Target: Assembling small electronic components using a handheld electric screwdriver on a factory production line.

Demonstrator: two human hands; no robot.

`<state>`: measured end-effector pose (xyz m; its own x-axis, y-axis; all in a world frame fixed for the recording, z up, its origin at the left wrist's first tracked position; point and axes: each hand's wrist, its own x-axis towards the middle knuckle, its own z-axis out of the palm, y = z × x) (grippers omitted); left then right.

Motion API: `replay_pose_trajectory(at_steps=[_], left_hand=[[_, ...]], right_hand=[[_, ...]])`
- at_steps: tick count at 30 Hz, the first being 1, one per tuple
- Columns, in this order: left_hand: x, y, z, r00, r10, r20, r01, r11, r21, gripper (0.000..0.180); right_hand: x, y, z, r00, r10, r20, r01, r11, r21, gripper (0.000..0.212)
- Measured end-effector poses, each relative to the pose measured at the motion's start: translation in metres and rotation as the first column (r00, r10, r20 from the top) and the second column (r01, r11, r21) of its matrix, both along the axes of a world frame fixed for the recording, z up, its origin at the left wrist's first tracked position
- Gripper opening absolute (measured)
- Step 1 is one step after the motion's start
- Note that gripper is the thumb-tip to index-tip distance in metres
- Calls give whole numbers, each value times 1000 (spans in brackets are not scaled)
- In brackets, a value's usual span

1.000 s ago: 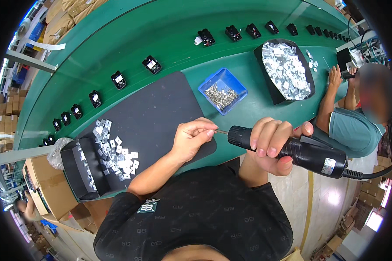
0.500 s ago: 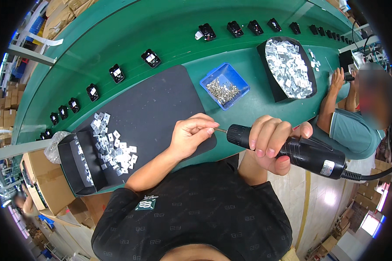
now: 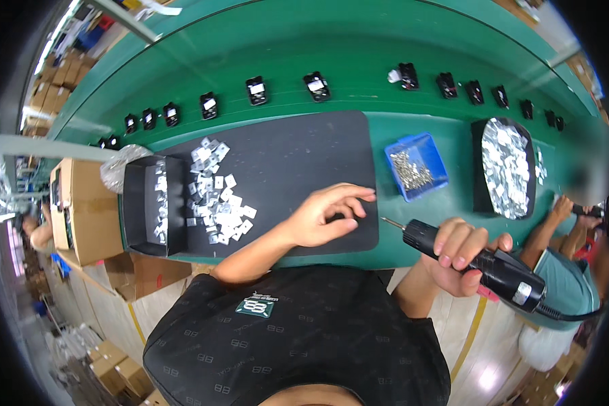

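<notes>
My right hand [image 3: 459,256] is wrapped round a black electric screwdriver [image 3: 504,274], whose thin bit points left toward my other hand. Whether a screw sits on the bit's tip is too small to tell. Over the right part of the dark grey mat [image 3: 298,155], my left hand [image 3: 326,215] has its fingers apart, with nothing seen in them and a gap between it and the bit. Beyond the screwdriver stands a blue bin [image 3: 434,159] with many small metal screws [image 3: 411,172]. Small silvery metal plates [image 3: 227,210] lie piled on the mat's left part.
A black box [image 3: 480,169] heaped with metal plates stands at the right. At the left are a black tray [image 3: 137,210] and a cardboard box [image 3: 91,210]. Black housings [image 3: 257,90] line the green strip at the back. A co-worker [image 3: 561,271] sits at the far right.
My left fingers have come away from the screwdriver's bit and spread apart. The screwdriver stays in my right hand. My view has turned, so the bench appears shifted right and down.
</notes>
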<state>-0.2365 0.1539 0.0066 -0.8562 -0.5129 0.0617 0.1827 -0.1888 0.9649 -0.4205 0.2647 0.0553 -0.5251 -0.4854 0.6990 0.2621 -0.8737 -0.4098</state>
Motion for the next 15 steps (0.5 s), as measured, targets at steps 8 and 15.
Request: replay_pose_trajectory(at_steps=[8, 15], left_hand=[[125, -119, -7, 367, 904, 219, 46, 217, -975, 20], [154, -130, -30, 244, 874, 420, 258, 359, -897, 32]], right_hand=[[-4, -2, -12, 999, 32, 11, -32, 999, 10, 49], [-4, -2, -18, 999, 38, 26, -39, 998, 41, 51]])
